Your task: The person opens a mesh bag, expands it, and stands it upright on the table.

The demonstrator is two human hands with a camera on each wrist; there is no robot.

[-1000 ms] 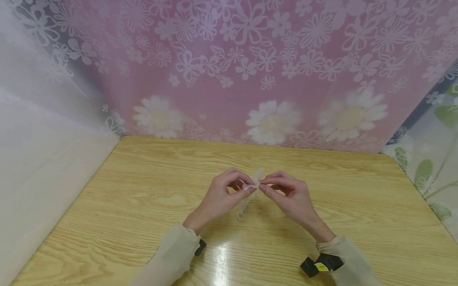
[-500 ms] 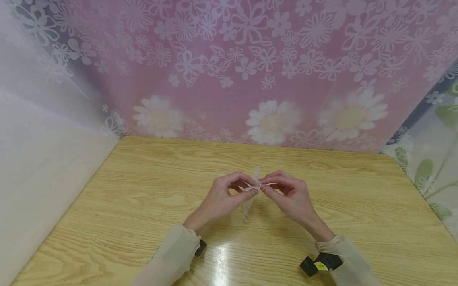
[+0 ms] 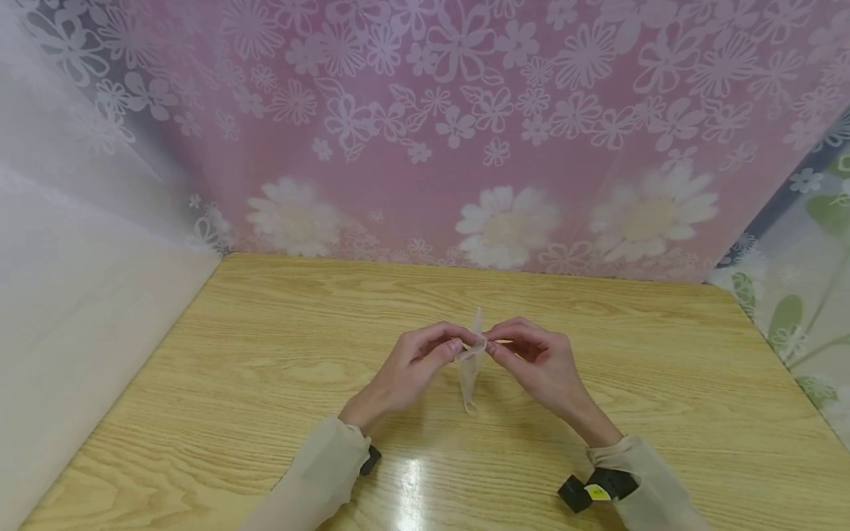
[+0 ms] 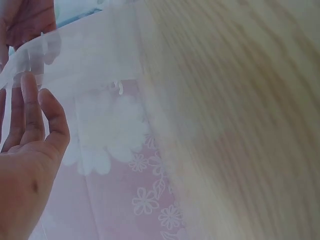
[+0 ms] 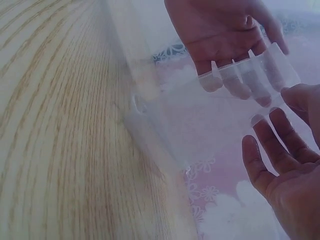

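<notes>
A thin, translucent whitish plastic film, bag-like in shape [image 3: 469,376], hangs between both hands above the table's middle. My right hand [image 3: 541,358] pinches its edge between thumb and forefinger; the other right fingers [image 5: 257,170] extend below it in the right wrist view. My left hand [image 3: 412,363] faces it, its fairly straight fingers showing through the film [image 5: 190,120] and its thumb drawn back near the corner. In the left wrist view the film [image 4: 95,55] stretches out past the left fingertips, and the right hand [image 4: 32,22] appears behind its upper edge.
The wood-grain table [image 3: 279,354] spreads beneath both hands. A pink floral curtain [image 3: 412,192] borders its back, with pale sheeting [image 3: 86,295] at the left and a leafy curtain [image 3: 797,324] at the right. Dark camera straps [image 3: 598,488] sit at the wrists.
The left thumb has lifted back from the film's edge, and the left fingers have shifted against it. The film's lower end has swung slightly right. The right hand keeps its pinch.
</notes>
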